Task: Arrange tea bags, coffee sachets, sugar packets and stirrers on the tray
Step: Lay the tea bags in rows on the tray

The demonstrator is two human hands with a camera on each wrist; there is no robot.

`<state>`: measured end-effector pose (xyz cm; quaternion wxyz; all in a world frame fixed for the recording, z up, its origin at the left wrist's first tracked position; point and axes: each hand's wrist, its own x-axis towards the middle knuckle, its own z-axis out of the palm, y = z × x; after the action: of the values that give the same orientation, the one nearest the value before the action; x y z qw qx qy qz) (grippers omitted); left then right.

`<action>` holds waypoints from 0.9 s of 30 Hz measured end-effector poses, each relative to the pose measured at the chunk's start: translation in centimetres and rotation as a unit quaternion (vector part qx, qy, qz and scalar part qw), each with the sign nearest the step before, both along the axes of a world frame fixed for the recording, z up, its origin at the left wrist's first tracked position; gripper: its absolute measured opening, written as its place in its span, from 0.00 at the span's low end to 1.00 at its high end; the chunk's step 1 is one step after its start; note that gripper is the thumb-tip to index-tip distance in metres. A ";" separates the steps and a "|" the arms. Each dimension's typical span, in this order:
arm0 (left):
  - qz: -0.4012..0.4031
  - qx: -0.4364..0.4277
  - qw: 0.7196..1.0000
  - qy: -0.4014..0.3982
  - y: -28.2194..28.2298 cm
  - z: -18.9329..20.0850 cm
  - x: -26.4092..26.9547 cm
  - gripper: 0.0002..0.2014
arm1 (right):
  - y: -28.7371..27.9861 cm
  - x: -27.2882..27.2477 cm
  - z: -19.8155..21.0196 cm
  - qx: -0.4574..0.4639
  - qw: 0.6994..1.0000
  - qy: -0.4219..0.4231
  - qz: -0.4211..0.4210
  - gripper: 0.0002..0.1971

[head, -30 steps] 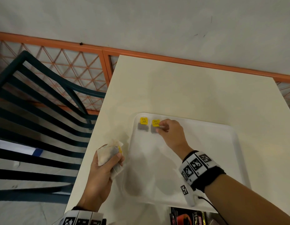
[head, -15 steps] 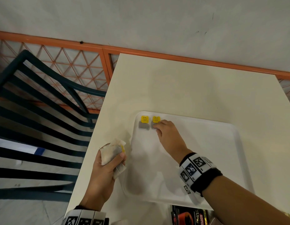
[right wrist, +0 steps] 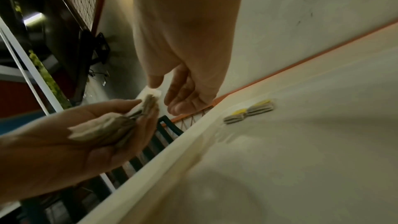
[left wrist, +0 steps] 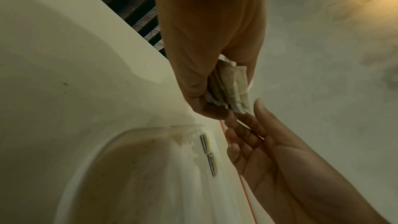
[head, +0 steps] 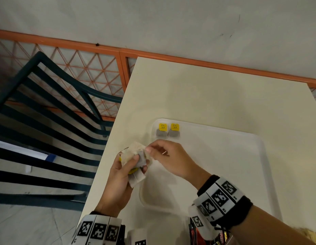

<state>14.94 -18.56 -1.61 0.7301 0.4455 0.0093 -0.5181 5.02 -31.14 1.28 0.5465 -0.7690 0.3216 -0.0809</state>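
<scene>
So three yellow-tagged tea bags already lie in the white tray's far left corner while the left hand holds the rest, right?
Not three: the head view shows two yellow-tagged tea bags in the white plastic tray. The left hand does hold the remaining bundle of tea bags.

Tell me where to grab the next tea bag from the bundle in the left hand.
Pinch the top corner of the outermost bag, coming from the tray side. The bundle of tea bags fans out above the left hand, leaving that edge free, and the right hand is already there.
</scene>
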 end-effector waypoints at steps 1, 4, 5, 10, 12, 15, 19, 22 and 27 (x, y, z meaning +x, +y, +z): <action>-0.010 0.000 1.000 -0.007 0.0 0.3 -0.1 0.26 | 0.5 0.2 0.0 0.027 1.000 0.000 0.013 0.08; -0.019 -0.010 1.000 -0.014 0.1 0.6 0.0 0.23 | 1.0 0.6 -0.1 0.077 0.997 -0.015 0.003 0.07; -0.020 -0.014 1.000 -0.016 0.3 0.6 0.0 0.23 | 1.0 0.7 0.0 0.098 0.995 -0.028 -0.013 0.06; -0.015 -0.006 0.999 -0.049 0.6 0.5 0.2 0.23 | 0.9 0.3 0.6 0.159 0.985 -0.039 -0.052 0.08; -0.007 -0.011 0.998 -0.060 0.5 0.5 0.2 0.29 | 1.4 0.1 0.6 0.138 0.990 0.002 -0.020 0.12; -0.001 -0.007 0.997 -0.075 0.5 0.7 0.2 0.39 | 2.0 0.2 0.5 0.136 0.990 -0.015 -0.014 0.09; 0.001 -0.001 0.997 -0.076 0.7 0.9 0.4 0.19 | 1.5 0.0 1.0 0.146 0.986 -0.043 -0.071 0.08; -0.001 -0.001 0.997 -0.078 0.7 1.3 0.7 0.21 | 1.4 -0.1 1.2 0.152 0.984 -0.047 -0.078 0.08; -0.002 -0.012 0.999 -0.051 0.5 1.2 0.4 0.27 | 1.7 -0.3 1.1 0.131 0.991 -0.028 -0.021 0.04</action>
<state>15.38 -18.01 -0.38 0.7338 0.4629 -0.0351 -0.4959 4.76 -29.39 2.35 0.6495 -0.6810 0.3306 -0.0710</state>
